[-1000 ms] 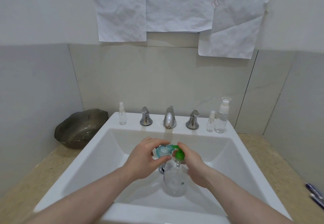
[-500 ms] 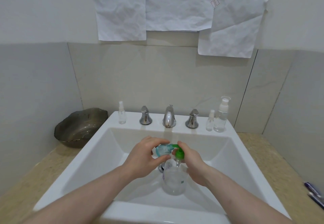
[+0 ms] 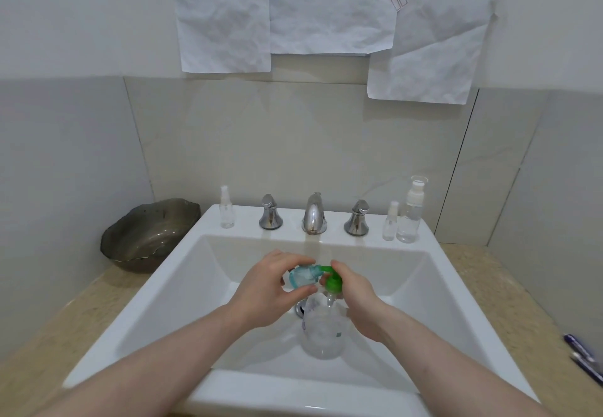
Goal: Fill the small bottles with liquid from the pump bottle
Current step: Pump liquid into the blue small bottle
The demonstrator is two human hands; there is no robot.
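Green plastic tops the clear pump bottle [image 3: 323, 331], which stands upright in the basin of the white square ceramic sink [image 3: 182, 286], near the metal drain. The right hand [image 3: 354, 289] rests on the green pump head [image 3: 333, 283], fingers curled over its top and side, so its grip is closed on the pump head. The left hand [image 3: 264, 289] holds a small translucent blue-tinted bottle [image 3: 303, 277] tilted on its side, thumb below and fingers curled above, with the bottle's mouth against the green spout. Whether any liquid is passing cannot be told.

On the sink's back ledge, a small clear spray bottle with a white cap [image 3: 226, 207] stands upright at the left, beside the left chrome tap handle [image 3: 270, 212]. The chrome spout [image 3: 314, 214] is in the middle, with the right chrome tap handle [image 3: 356, 218] next to it. Further right stand another small clear spray bottle [image 3: 390, 222] and, just beside it, a taller clear bottle with a white pump top [image 3: 410, 212].

A dark wavy-edged glass bowl [image 3: 146, 237] sits on the beige speckled worktop [image 3: 65, 318] left of the sink. Two pens [image 3: 584, 356] lie at the right edge. Crumpled white paper sheets [image 3: 326, 8] hang on the wall above.
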